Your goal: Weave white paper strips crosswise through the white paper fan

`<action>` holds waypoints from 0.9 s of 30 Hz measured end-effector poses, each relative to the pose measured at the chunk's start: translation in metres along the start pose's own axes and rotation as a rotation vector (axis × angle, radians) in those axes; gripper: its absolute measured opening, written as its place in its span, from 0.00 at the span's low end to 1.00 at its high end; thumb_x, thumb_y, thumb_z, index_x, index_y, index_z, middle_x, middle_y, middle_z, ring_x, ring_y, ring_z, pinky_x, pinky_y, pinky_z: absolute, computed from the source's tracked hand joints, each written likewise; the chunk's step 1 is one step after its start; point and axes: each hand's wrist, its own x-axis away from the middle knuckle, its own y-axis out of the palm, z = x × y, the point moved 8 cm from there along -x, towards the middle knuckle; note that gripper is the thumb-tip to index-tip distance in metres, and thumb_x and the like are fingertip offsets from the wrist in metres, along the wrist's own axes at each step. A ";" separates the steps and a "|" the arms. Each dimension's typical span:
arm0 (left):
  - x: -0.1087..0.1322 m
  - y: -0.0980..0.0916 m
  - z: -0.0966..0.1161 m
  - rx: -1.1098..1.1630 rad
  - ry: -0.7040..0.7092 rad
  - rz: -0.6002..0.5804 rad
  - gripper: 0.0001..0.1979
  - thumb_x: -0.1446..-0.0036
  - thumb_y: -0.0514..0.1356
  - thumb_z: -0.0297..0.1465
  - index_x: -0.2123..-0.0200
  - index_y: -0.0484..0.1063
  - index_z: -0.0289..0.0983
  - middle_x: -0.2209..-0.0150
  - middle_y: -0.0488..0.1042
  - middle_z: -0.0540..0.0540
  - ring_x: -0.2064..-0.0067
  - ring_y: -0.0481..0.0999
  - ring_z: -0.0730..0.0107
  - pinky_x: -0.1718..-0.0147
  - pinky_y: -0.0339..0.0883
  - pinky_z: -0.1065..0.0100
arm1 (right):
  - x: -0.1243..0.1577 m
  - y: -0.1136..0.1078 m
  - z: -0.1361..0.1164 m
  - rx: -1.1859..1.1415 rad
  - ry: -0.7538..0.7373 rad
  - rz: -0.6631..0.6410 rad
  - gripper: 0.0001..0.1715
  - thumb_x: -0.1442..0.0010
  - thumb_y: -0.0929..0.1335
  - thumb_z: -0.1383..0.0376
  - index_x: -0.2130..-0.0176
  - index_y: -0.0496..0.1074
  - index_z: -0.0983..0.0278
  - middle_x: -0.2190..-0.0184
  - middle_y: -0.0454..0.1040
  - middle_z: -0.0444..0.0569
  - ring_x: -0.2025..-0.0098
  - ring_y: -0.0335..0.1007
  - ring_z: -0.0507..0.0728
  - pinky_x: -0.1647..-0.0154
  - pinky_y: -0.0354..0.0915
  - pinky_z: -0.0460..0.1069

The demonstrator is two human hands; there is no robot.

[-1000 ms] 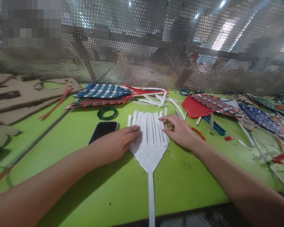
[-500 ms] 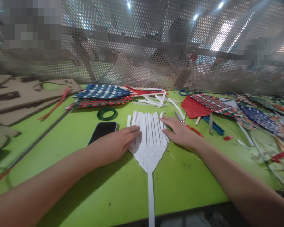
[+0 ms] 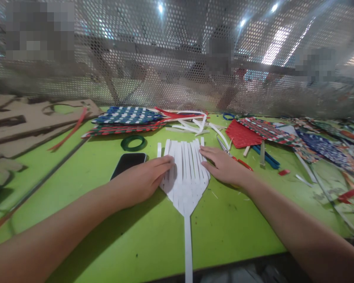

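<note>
- The green table (image 3: 106, 236) is smooth. The white strip piece (image 3: 186, 179) lies flat near the middle of its near half, with its long stem running to 6 o'clock. I judge the whole piece could skate across the table if either palm pushes sideways.
- The upright strips are loose at their far ends. An uneven press could make them fan apart or overlap.
- The left hand (image 3: 141, 179) lies flat, palm down, with its fingers on the left-edge strips, gripping nothing. Dragging it could crease them.
- The right hand (image 3: 225, 168) is also flat and empty, its fingers on the right-edge strips. A lift could let those strips spring up.
- The phone (image 3: 128, 162), at 9 o'clock, sits just beside the left hand and could be nudged.
- The scissors (image 3: 225, 147), at 2 o'clock, sit close to the right hand's fingers and could snag.
</note>
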 end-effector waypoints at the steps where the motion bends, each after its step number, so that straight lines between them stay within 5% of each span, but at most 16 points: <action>1: 0.000 -0.001 0.001 -0.009 0.004 0.004 0.26 0.31 0.48 0.31 0.34 0.71 0.38 0.28 0.63 0.42 0.30 0.66 0.52 0.31 0.61 0.51 | 0.000 -0.001 0.000 -0.002 -0.003 0.006 0.31 0.28 0.63 0.60 0.31 0.68 0.68 0.30 0.63 0.61 0.27 0.59 0.66 0.27 0.55 0.68; 13: 0.005 -0.013 -0.003 -0.002 0.060 0.161 0.23 0.30 0.49 0.35 0.39 0.75 0.39 0.30 0.68 0.40 0.32 0.70 0.50 0.32 0.63 0.49 | 0.002 -0.008 0.002 -0.038 -0.023 0.116 0.27 0.27 0.60 0.61 0.34 0.71 0.62 0.32 0.69 0.56 0.30 0.64 0.65 0.28 0.57 0.69; 27: 0.009 -0.038 -0.012 -0.036 -0.078 0.341 0.20 0.30 0.53 0.40 0.45 0.79 0.39 0.42 0.80 0.40 0.40 0.77 0.50 0.38 0.71 0.47 | 0.002 -0.024 -0.005 -0.068 -0.026 0.213 0.28 0.26 0.58 0.60 0.34 0.71 0.61 0.34 0.72 0.55 0.31 0.65 0.65 0.28 0.57 0.69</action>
